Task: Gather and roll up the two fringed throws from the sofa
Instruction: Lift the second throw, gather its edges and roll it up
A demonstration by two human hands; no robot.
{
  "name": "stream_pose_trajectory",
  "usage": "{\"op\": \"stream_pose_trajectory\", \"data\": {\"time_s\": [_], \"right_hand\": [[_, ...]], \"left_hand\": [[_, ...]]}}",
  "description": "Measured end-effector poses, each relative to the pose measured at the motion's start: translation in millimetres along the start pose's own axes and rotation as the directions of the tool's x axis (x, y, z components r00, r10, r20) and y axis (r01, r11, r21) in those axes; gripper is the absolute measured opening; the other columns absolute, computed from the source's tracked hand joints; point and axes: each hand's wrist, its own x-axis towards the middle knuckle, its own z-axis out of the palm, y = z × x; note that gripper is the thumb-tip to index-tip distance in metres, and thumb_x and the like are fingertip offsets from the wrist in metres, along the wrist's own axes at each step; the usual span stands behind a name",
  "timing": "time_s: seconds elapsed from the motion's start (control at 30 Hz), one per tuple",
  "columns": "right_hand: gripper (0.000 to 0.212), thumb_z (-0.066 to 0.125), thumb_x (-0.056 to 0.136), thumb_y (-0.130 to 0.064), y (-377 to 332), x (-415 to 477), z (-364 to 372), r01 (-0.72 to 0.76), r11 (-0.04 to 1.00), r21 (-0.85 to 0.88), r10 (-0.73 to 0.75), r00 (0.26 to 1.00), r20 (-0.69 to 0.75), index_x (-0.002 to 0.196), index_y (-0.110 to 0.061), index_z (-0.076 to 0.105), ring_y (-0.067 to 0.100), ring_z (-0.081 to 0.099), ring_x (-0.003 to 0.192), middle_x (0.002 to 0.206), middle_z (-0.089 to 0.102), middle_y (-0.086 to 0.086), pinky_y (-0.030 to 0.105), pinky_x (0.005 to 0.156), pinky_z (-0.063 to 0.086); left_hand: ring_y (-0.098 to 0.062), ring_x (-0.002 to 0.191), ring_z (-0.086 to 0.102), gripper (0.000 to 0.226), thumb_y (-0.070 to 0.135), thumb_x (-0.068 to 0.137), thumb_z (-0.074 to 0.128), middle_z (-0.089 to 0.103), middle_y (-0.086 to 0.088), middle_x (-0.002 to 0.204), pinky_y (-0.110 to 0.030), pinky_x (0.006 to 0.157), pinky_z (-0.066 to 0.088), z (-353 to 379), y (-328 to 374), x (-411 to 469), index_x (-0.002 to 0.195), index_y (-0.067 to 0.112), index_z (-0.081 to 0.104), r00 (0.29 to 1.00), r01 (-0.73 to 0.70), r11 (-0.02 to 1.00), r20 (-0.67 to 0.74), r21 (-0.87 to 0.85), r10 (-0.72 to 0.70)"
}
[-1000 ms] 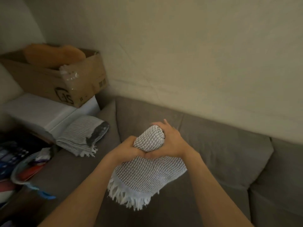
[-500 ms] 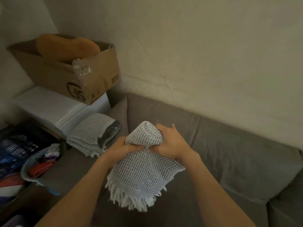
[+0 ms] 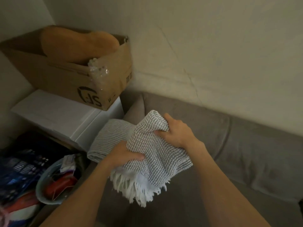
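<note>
Head view: two bare hands hold a waffle-weave throw [image 3: 157, 154] above the seat of a grey sofa [image 3: 246, 153], near the middle of the frame. The left hand [image 3: 126, 157] grips the throw's edge at nine o'clock, its thumb lying across the weave. The right hand [image 3: 177, 131] clutches the bunched upper end at one o'clock, fingers curled into the cloth. The white fringe [image 3: 139, 187] hangs free at six o'clock. At ten o'clock from the held throw, a second, striped throw [image 3: 111, 136] lies folded at the sofa's end, partly hidden behind the first and just beside a white box [image 3: 57, 118]. A cardboard box [image 3: 65, 76] rests on the white box and holds an orange cushion [image 3: 78, 41]. At eight o'clock a round basket [image 3: 41, 185] contains mixed items.
</note>
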Motion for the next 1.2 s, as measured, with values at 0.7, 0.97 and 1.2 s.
{"op": "stream_pose_trajectory", "data": {"time_s": [0.7,0.97,1.2], "right_hand": [[0.077,0.08,0.081,-0.06,-20.0,181.6,127.3,-0.249,0.817,0.521,0.34,0.937,-0.085,0.146,-0.03,0.052,0.01,0.057,0.111,0.125,0.058,-0.009,0.029,0.091,0.049],[0.058,0.049,0.106,-0.033,-52.9,228.3,228.6,-0.183,0.983,-0.017,0.183,0.983,-0.027,0.157,-0.039,0.022,0.045,0.004,0.156,0.171,-0.001,0.012,0.068,0.123,0.016],[0.129,0.061,0.085,-0.071,-65.2,224.7,254.0,-0.072,0.966,-0.248,0.147,0.942,0.302,0.161,-0.004,-0.019,0.042,-0.041,0.147,0.162,-0.041,0.02,0.063,0.123,-0.012]], "left_hand": [[-0.024,0.094,0.078,0.055,0.041,0.064,0.087,0.081,0.001,0.106,-0.037,0.081,0.06,-169.5,-54.1,122.6,0.115,0.024,0.078,0.925,0.304,0.932,-0.173,-0.196,-0.339],[-0.044,0.15,0.031,0.087,0.041,0.091,0.067,0.026,-0.013,0.17,-0.065,0.12,0.03,-171.5,-97.1,169.7,0.163,0.04,0.018,0.892,0.279,0.682,-0.445,0.676,0.076],[-0.034,0.145,-0.05,0.148,0.082,0.066,0.077,-0.058,0.017,0.154,-0.068,0.121,-0.021,-165.4,-131.9,180.8,0.148,0.054,-0.042,0.994,0.061,0.654,0.013,0.754,-0.108]]}}
